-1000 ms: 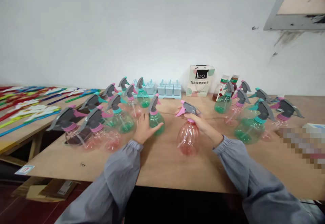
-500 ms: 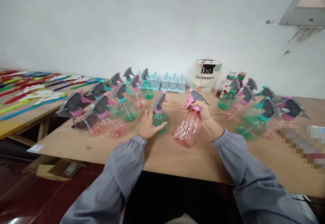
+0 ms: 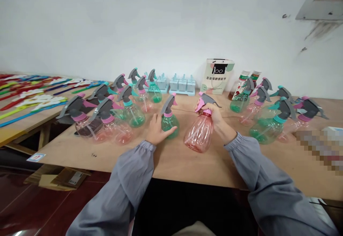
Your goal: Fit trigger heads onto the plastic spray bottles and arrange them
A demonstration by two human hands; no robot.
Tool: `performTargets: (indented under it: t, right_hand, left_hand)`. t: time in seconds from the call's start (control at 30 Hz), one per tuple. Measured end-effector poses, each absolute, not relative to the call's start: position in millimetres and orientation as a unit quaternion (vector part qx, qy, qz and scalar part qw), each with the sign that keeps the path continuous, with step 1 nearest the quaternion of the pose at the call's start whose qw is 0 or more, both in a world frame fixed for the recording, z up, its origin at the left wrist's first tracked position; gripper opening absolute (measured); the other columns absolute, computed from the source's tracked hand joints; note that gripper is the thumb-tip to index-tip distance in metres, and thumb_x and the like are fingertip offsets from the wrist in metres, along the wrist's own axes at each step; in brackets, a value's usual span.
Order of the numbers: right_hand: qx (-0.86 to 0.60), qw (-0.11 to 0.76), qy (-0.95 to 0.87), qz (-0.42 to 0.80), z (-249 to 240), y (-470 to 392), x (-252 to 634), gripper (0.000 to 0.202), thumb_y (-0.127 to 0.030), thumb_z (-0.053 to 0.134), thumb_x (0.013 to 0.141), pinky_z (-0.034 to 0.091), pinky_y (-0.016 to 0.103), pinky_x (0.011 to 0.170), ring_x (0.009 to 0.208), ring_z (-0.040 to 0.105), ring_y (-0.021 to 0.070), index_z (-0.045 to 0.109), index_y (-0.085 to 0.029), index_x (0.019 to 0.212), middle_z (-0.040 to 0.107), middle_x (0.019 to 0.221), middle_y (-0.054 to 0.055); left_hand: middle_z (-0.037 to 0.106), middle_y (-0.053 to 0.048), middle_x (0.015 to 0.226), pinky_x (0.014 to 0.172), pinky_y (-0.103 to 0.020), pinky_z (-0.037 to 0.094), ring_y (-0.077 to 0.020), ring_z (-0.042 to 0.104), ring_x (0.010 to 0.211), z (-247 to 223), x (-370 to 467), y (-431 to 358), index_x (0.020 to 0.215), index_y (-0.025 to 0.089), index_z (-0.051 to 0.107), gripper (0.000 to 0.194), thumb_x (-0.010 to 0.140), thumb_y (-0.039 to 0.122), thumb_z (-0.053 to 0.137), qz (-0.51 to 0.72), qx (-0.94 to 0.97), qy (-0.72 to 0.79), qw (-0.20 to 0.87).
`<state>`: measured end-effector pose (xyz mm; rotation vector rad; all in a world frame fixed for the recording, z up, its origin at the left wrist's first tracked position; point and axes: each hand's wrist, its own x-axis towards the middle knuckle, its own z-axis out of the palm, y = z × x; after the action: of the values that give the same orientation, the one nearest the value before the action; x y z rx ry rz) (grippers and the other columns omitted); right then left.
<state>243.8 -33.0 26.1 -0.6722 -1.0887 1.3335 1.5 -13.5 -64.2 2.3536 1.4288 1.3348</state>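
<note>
My right hand [image 3: 214, 116] is closed around the neck and trigger head of a pink spray bottle [image 3: 198, 134], which leans a little with its base toward the left. Just left of it stands a green spray bottle [image 3: 170, 124] with a pink collar and grey trigger head. My left hand [image 3: 158, 129] wraps this green bottle from its left side, thumb across the front; the fingertips are partly hidden behind it. More spray bottles [image 3: 134, 116] in pink and green stand in a group on the left. Another group [image 3: 265, 130] stands on the right.
Along the wall on the wooden table [image 3: 187, 171] are light blue popsicle molds [image 3: 182, 86], a paper bag [image 3: 217, 77] and labelled bottles [image 3: 239, 84]. A side table at left bears colourful flat strips [image 3: 34, 102]. Cardboard [image 3: 61, 179] lies below. A blurred item [image 3: 318, 146] sits far right.
The camera view has shifted slightly. Both hands keep the same hold, on the green and the pink spray bottle, with hardly any movement.
</note>
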Motion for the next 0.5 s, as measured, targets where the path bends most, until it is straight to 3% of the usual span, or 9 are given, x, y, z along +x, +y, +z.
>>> performTargets:
  t: [0.17,0.37,0.5]
  right_hand:
    - [-0.322,0.571,-0.466,0.594,31.4,-37.2,241.9,0.022,-0.023,0.063,0.057,0.049,0.027,0.061,0.067,0.061,0.0164,0.064,-0.023,0.078,0.073,0.077,0.001]
    - [-0.325,0.641,-0.431,0.546,24.9,-31.3,244.3,0.014,-0.019,0.059,0.054,0.048,0.027,0.059,0.059,0.057,0.0141,0.059,-0.022,0.067,0.063,0.061,-0.003]
    - [-0.322,0.614,-0.435,0.574,28.7,-34.0,247.0,0.023,-0.02,0.061,0.055,0.053,0.029,0.064,0.073,0.066,0.0188,0.063,-0.023,0.078,0.072,0.072,0.0]
  left_hand:
    - [0.054,-0.011,0.111,0.098,-0.049,0.049,-0.0334,0.059,0.113,-65.8,2.1,-11.5,0.124,0.019,0.05,0.072,0.072,0.064,0.072,0.432,0.764,0.478,0.039]
    - [0.055,-0.012,0.111,0.097,-0.049,0.05,-0.0335,0.06,0.111,-64.7,2.4,-12.5,0.125,0.019,0.05,0.073,0.073,0.065,0.071,0.429,0.766,0.477,0.037]
    - [0.055,-0.013,0.114,0.098,-0.05,0.05,-0.0343,0.06,0.113,-62.7,2.9,-14.5,0.125,0.017,0.05,0.073,0.074,0.065,0.07,0.424,0.764,0.485,0.042]
